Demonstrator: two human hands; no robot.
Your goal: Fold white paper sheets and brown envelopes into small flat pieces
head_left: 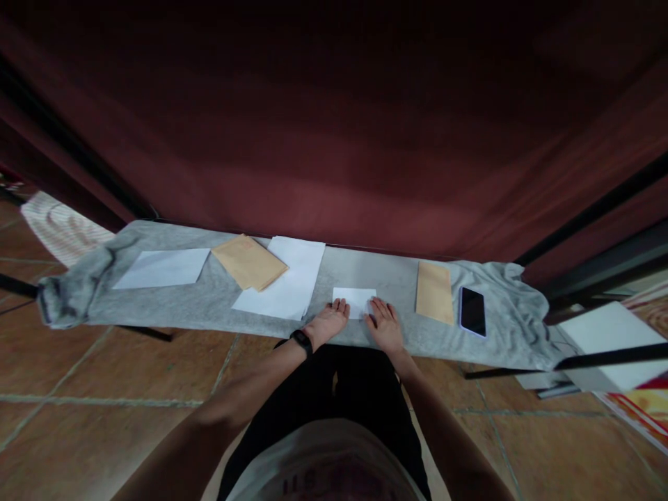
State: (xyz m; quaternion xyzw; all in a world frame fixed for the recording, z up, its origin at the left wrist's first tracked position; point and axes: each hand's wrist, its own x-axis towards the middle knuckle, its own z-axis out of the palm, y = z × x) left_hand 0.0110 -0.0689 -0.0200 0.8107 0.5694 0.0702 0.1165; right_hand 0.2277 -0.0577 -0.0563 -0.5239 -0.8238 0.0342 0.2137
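Observation:
A small folded white paper (355, 299) lies on the grey cloth (182, 309) that covers a narrow table. My left hand (330, 321) rests flat with its fingertips on the paper's near left edge; a black band is on that wrist. My right hand (383, 321) lies flat too, fingers touching the paper's right edge. Both hands have their fingers stretched out and hold nothing.
To the left lie a stack of white sheets (287, 278), a tan envelope (249, 261) and a white envelope (163, 268). To the right lie another tan envelope (434, 292) and a black phone (472, 312). A dark red curtain hangs behind. A white box (610, 337) stands at right.

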